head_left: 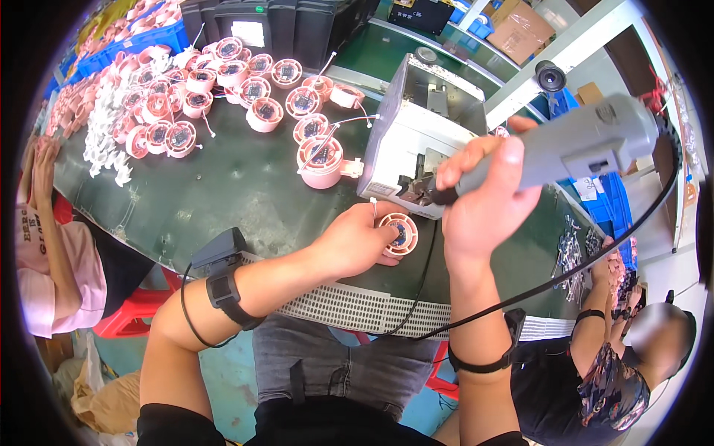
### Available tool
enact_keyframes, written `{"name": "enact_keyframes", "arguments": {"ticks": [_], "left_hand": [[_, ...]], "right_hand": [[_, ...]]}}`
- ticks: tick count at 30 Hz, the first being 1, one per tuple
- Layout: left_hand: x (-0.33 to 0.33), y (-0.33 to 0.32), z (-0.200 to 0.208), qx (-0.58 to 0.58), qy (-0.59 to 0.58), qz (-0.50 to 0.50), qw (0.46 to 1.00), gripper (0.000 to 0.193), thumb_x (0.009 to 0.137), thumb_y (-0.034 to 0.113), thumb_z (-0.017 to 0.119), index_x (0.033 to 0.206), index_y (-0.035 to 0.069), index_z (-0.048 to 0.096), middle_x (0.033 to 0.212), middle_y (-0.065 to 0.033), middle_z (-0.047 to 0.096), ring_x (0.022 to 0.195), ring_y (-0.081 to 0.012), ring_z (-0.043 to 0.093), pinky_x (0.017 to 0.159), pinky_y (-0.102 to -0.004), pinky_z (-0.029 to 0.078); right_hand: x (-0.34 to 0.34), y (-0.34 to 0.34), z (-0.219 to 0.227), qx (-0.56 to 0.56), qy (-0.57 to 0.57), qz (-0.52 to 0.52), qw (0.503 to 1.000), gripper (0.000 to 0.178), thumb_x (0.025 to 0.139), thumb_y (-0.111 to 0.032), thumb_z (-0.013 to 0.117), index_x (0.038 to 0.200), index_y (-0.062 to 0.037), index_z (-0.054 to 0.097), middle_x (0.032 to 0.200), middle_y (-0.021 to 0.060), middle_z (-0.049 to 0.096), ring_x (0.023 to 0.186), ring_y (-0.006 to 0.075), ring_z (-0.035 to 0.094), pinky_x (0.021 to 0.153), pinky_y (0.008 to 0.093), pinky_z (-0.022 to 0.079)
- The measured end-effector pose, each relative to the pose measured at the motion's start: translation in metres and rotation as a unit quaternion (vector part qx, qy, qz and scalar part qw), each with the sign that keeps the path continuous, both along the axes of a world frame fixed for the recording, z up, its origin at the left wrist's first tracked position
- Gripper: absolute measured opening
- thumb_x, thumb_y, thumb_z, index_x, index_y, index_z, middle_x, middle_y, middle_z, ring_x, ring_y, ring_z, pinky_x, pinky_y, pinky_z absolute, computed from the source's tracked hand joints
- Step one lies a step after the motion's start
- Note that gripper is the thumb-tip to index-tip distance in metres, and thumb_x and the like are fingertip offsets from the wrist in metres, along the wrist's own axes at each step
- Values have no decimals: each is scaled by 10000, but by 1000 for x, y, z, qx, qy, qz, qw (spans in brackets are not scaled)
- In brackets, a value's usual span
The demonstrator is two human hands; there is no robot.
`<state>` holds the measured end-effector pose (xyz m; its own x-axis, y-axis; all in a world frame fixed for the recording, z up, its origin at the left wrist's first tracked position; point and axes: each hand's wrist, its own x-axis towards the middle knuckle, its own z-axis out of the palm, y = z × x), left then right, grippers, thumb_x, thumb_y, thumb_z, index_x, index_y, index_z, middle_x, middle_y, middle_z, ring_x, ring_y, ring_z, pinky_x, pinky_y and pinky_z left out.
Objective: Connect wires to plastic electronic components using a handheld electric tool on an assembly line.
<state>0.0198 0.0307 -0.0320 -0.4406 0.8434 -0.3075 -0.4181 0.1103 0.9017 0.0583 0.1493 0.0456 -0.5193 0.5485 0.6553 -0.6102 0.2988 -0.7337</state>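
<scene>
My left hand [349, 241] is closed around a round pink housing [404, 244] with a small blue circuit board inside, its open face turned up, just over the near part of the green table [245, 212]. In my right hand [483, 201] is a grey electric screwdriver [569, 145], gripped with the fingers wrapped round its body. Its dark nose points down and left at the front of a white box-shaped screw feeder [405, 137]; whether the tip touches it I cannot tell. Beside the feeder's left side stands another pink housing [320, 172] with a board and wires.
Several pink housings [264, 113] and white plastic parts [108, 141] crowd the back left, before a black crate [260, 56]. A black cable [587, 264] loops from the screwdriver past my right forearm. People sit left [63, 275] and right [595, 379]. Small metal parts [569, 253] lie at right.
</scene>
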Motion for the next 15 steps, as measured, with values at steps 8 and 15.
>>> {"name": "enact_keyframes", "arguments": {"ticks": [8, 15], "left_hand": [[-1, 0, 4, -2, 12, -10, 1000, 326, 972, 63, 467, 1276, -49, 491, 1117, -113, 604, 955, -180, 642, 832, -306, 583], [1, 1, 5, 3, 2, -3, 1000, 318, 979, 72, 466, 1268, -59, 489, 1093, -98, 587, 935, -172, 643, 832, -299, 584]], "right_hand": [[31, -16, -21, -119, -4, 56, 991, 484, 942, -237, 532, 1271, 56, 333, 695, 73, 503, 515, 136, 510, 478, 284, 470], [31, -16, -26, -111, -27, 64, 991, 463, 948, -222, 530, 1259, 60, 335, 686, 70, 508, 512, 129, 512, 500, 274, 467]]}}
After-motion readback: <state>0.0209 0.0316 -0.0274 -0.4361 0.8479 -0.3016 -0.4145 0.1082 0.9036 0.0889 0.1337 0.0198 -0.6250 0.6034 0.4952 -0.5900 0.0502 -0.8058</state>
